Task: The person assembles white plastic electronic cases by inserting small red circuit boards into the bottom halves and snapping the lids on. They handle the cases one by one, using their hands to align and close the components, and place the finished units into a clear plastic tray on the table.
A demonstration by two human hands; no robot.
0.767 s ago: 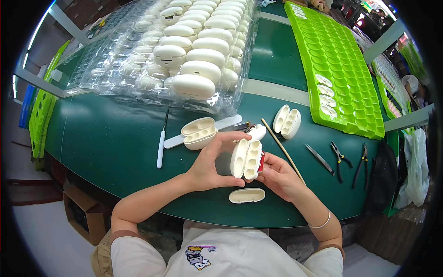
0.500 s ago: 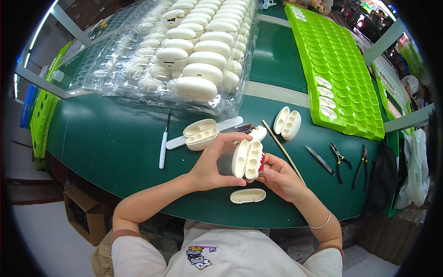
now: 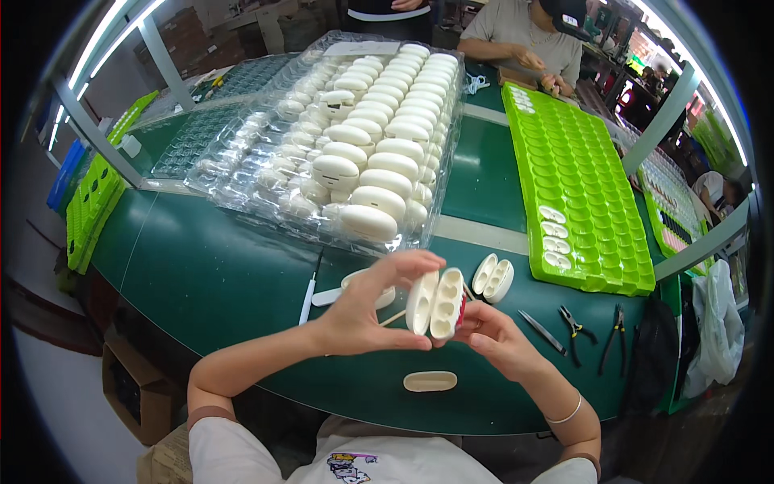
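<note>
A cream earbud case [image 3: 446, 302] is held up with its lid open, hollow wells facing me. My left hand [image 3: 351, 319] spans the lid side, fingertips along the top and thumb at the bottom. On the other side my right hand [image 3: 501, 342] pinches the case by its edge, where a red piece [image 3: 462, 312] shows. Behind my left hand, another open case [image 3: 385, 299] is partly hidden, with a thin wooden stick [image 3: 393, 319] near it. A loose cream oval shell [image 3: 430, 381] lies on the table below my hands. One more open case [image 3: 493, 277] stands beyond my right hand.
Clear plastic trays of cream cases [image 3: 379, 173] fill the far middle. A green tray [image 3: 592, 202] lies at right, with tweezers [image 3: 542, 333], cutting pliers [image 3: 573, 323] and long-nosed pliers [image 3: 615, 335] nearer. At left is a white-handled tool [image 3: 307, 299]. A co-worker [image 3: 524, 44] sits opposite.
My view has tilted up, so the table sits lower and people across it show. Both hands keep the open case, turned slightly and raised over the small parts behind it.
</note>
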